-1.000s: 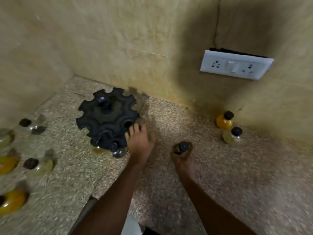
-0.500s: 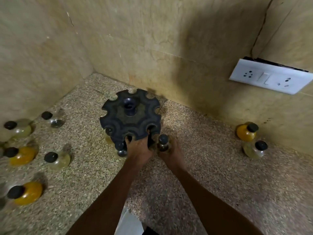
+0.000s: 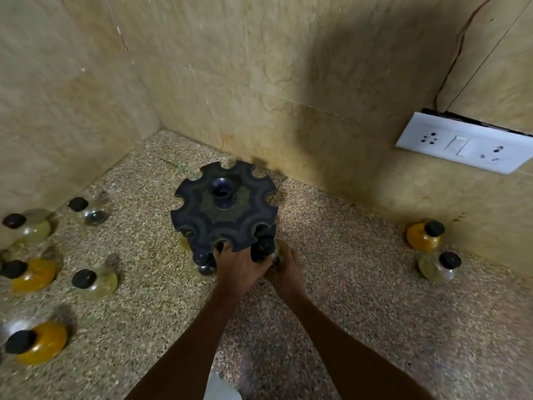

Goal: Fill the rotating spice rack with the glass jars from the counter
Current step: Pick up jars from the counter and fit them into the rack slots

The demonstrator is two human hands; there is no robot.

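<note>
The black rotating spice rack [image 3: 223, 210] stands on the speckled counter near the back corner, its notched top disc facing me. My left hand [image 3: 239, 265] grips the near rim of that disc, fingertips hooked into a notch. My right hand [image 3: 285, 271] holds a black-capped glass jar [image 3: 264, 249] pressed against the rack's near right side, just under the disc. Two other jar caps [image 3: 202, 261] show under the disc at the near left. Several loose jars lie at the left [image 3: 86, 280] and two stand at the right [image 3: 424, 235].
Tiled walls close in behind and to the left of the rack. A white switch and socket plate [image 3: 464, 142] hangs on the right wall. The counter's front edge [image 3: 213, 373] runs beneath my forearms, with something pale below it.
My right hand has carried the jar from open counter up against the rack's right side. My left hand went from resting beside the rack to gripping its top disc. The view shifted left.
</note>
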